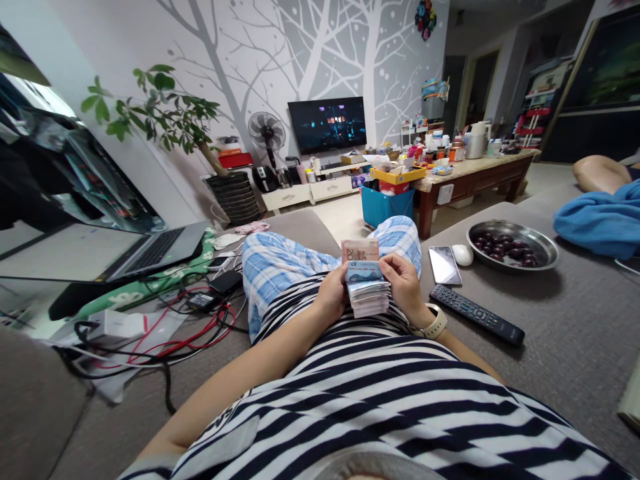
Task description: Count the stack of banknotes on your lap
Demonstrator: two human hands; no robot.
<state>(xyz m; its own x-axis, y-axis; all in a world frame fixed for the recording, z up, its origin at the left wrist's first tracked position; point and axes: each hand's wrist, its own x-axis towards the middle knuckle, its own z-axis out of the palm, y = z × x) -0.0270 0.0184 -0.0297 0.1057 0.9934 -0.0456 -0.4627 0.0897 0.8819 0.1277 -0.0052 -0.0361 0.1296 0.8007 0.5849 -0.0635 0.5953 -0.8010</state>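
Two hands clamp one stack of banknotes [370, 298]. The left hand [331, 295] has its fingers wrapped around the stack's left edge, and the right hand [406, 283] has its fingers closed on the right edge. Right of the right fingers, on the sofa [575, 320], lie a phone [444, 265], a remote [477, 315] and a bowl of dark fruit [520, 226].

Stack of banknotes [369, 297] shows pale edges, with a pink-red note behind and a blue one in front. Shirt [400, 393]: navy and white horizontal stripes. Trousers [280, 267]: light blue and white check. Watch strap [436, 325]: cream. Sofa [575, 320]: grey. Remote control [477, 315]: black. Mouse [463, 254]: white. Bowl [547, 248]: silver metal; fruit [503, 247] in it is dark purple. Cloth [600, 223]: bright blue. Cables [185, 333]: red and black. Plant [155, 110]: green leaves. Wall [320, 53]: off-white, patterned with grey bare trees. Storage box [385, 205]: blue; tray [397, 177] above it is yellow
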